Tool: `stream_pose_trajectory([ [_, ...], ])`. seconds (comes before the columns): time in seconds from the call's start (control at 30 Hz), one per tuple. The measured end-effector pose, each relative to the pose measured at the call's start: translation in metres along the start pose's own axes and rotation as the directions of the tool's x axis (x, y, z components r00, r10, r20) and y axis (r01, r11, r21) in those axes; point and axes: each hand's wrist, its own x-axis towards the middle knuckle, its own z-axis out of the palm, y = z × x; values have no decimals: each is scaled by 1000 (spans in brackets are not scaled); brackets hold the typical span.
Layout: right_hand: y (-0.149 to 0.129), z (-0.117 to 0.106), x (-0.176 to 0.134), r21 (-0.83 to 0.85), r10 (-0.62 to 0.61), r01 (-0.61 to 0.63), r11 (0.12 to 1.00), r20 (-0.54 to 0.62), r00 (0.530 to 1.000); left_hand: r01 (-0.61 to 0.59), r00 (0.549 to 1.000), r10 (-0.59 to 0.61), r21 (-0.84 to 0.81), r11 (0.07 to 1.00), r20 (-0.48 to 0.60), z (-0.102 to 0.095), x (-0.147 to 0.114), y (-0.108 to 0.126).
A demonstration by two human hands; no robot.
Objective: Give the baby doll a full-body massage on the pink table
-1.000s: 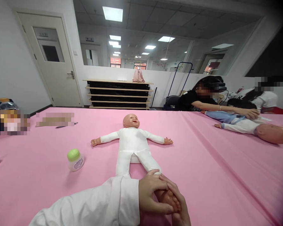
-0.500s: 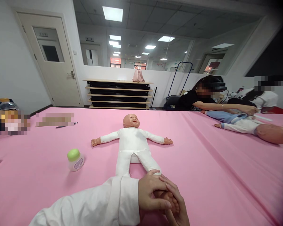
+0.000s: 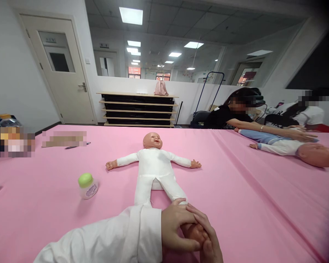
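Note:
A baby doll (image 3: 155,162) in a white cloth body lies on its back, arms spread, feet toward me. My left hand (image 3: 178,226), in a white sleeve, curls over the top of the doll's foot (image 3: 196,233) on the right side. From the right, my right hand (image 3: 208,233) wraps the same foot, its fingers meeting the left ones and its thumb by the toes. Both hands are closed around the foot, which shows only partly between them. The doll's other foot is hidden behind my sleeve.
A jar with a green lid (image 3: 87,185) stands left of the doll on the pink tablecloth (image 3: 120,190). A pen (image 3: 78,145) lies farther back. At the right, a co-worker (image 3: 244,109) handles another doll (image 3: 287,146); another person (image 3: 309,113) sits beyond.
My right thumb has moved up toward the toes, and the foot is turned slightly between my hands. The co-worker's hands have shifted right over the other doll.

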Motion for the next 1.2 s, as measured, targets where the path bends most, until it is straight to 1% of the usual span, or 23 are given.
stream_pose_trajectory([
  [0.07, -2, 0, 1, 2, -36, 36, 999, 31, 999, -11, 1000, 11, -9, 1000, 18, -4, 1, 1],
  [0.13, -3, 0, 2, -24, -57, 59, 998, 62, 996, -18, 1000, 18, -31, 999, 13, -4, 1, 0],
  [0.23, -6, 0, 3, -85, -86, 96, 992, 107, 991, -13, 996, 3, -102, 995, -92, 2, 2, -5],
  [0.27, -6, 1, 4, -102, -85, 97, 990, 109, 990, -14, 992, -2, -125, 992, -128, 4, 2, -6],
  [0.33, -6, 2, 4, -120, -84, 96, 988, 96, 992, -16, 987, -9, -150, 989, -162, 9, 1, -10],
  [0.53, -2, 4, 3, -113, -118, 125, 986, 68, 991, 43, 989, -63, -144, 989, -137, 12, 1, -15],
  [0.63, 0, 3, 2, -113, -117, 125, 986, 76, 990, 39, 989, -57, -132, 990, -133, 10, 0, -15],
  [0.73, 1, 3, 2, -108, -122, 130, 986, 79, 989, 35, 996, -43, -109, 993, -80, 6, 0, -13],
  [0.83, -2, 4, 4, -103, -117, 122, 987, 57, 992, 19, 1000, -20, -102, 995, -13, 0, 0, -8],
  [0.93, -8, 5, 6, -97, -96, 100, 990, 41, 995, -12, 1000, 14, -94, 995, 20, -4, 0, -4],
  [1.1, -10, 4, 5, -59, -76, 76, 995, 12, 997, -68, 998, 67, -51, 996, -15, -6, -2, -1],
  [1.2, -5, 2, 4, -66, -89, 90, 994, 17, 996, -20, 1000, 20, -41, 999, -4, -4, -2, -1],
])
